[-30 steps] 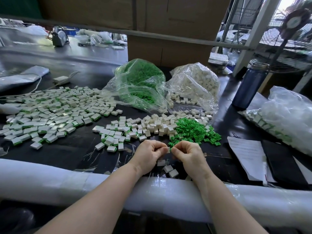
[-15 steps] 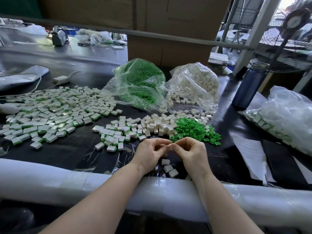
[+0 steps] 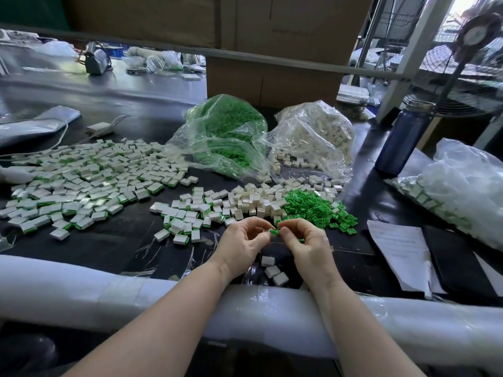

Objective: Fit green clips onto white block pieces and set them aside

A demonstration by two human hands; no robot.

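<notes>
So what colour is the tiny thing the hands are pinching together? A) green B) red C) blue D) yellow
A: a small green clip shows between the fingertips of the left hand and the right hand, the same colour as the loose green pile just behind them.

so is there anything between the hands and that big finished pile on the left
Yes. A smaller scatter of blocks lies between the hands and the finished pile. Both hands, left and right, pinch a green clip.
</notes>
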